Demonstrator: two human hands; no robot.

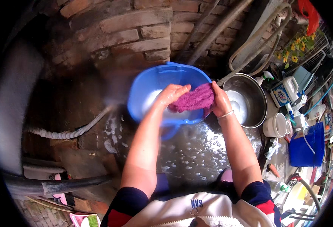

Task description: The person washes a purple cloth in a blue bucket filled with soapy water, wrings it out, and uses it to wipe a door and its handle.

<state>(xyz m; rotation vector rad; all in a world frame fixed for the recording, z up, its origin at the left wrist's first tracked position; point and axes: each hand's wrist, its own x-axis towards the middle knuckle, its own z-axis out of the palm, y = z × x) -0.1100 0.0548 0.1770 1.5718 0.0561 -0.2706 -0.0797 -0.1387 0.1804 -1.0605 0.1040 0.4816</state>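
A bunched magenta cloth (pixel 196 98) is stretched between my two hands over a blue plastic bucket (pixel 152 75). My right hand (pixel 221 99) grips the cloth's right end, thumb on top, with a bracelet on the wrist. At the cloth's left end is my left hand (pixel 170 95), wet, its thumb over the cloth and its fingertips partly hidden. The bucket stands on the wet floor, with whitish liquid at its bottom. Right beside it stands a round metal basin (pixel 247 93) with cloudy liquid in it.
Wet, sudsy floor (pixel 189 150) lies before me. A ribbed grey hose (pixel 70 134) is at the left. To the right stand a white detergent jug (pixel 284 90), a spray bottle (pixel 264 77), a white tub (pixel 275 124) and a dark blue bucket (pixel 307 146). A brick wall (pixel 135 34) rises behind.
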